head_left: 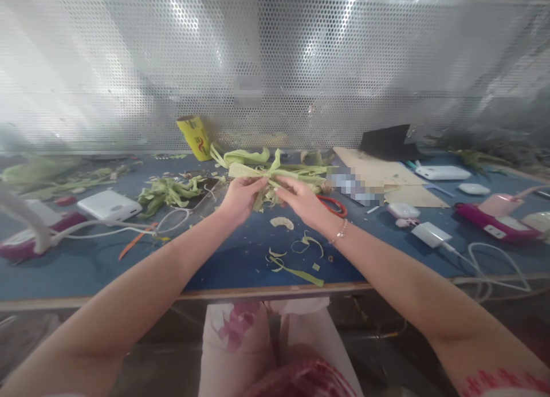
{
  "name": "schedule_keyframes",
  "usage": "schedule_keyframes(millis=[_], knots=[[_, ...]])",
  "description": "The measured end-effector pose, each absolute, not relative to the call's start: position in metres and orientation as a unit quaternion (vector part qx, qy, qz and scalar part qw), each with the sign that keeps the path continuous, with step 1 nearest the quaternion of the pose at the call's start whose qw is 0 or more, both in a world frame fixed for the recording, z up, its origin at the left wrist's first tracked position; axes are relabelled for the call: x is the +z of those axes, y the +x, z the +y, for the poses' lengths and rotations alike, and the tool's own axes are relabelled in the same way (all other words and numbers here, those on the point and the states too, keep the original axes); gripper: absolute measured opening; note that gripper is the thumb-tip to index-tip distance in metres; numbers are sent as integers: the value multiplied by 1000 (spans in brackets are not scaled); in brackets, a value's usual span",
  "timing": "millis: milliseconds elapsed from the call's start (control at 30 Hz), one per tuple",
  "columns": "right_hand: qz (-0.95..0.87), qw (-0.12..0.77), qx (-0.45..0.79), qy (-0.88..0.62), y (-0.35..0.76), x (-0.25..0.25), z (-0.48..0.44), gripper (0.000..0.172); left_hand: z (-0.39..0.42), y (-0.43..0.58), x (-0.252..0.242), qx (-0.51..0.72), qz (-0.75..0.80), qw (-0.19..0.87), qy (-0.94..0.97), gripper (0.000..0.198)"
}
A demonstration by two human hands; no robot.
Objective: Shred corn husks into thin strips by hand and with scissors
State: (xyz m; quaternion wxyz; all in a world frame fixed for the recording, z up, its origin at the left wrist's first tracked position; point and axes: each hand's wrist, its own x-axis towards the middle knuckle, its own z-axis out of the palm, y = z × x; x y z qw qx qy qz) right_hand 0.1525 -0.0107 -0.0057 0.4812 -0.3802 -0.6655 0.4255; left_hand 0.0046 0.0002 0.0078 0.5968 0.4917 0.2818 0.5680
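Note:
My left hand [240,199] pinches a bundle of long pale green leaf strips [244,171] between thumb and fingers. From the other side, my right hand [303,201] has its fingers closed on the same strips, close to the left fingertips. The strips fan outward and one curls upward; more long leaves [247,156] lie just behind them. An orange-red loop [335,205], like a scissors handle, is partly hidden by my right hand. Below the hands lie a pale curved piece [282,222] and thin green leaf scraps [303,275] on the table.
A crumpled leaf pile [169,193], a white power bank [109,205] and cables are to the left. A yellow tube [195,138] leans at the back before a perforated metal panel [283,53]. Cardboard [378,171], a white charger [432,235] and a magenta power strip [494,222] sit right.

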Motion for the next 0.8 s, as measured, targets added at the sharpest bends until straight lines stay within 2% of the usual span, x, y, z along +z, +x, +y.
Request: schedule_keyframes(millis=[167,267,400,500,567,700,800], knots=[[-551,518,574,-314,155,-6,-8,48,-2,4,11,564,307,603,474,25],[-526,523,615,-269,155,-3,-11,43,-2,4,12,561,324,607,460,24],[-546,543,581,-265,155,-2,-12,23,-1,5,10,556,342,598,465,23],[-579,547,531,-290,156,-5,-9,18,1,5,8,569,329,579,483,26],[-614,535,489,-313,159,-7,-6,21,2,4,7,569,327,571,493,25],[-673,494,423,-353,165,-6,-3,45,3,0,9,529,362,587,494,15],[-692,470,407,-367,170,-4,0,41,2,-2,14,518,362,622,462,10]])
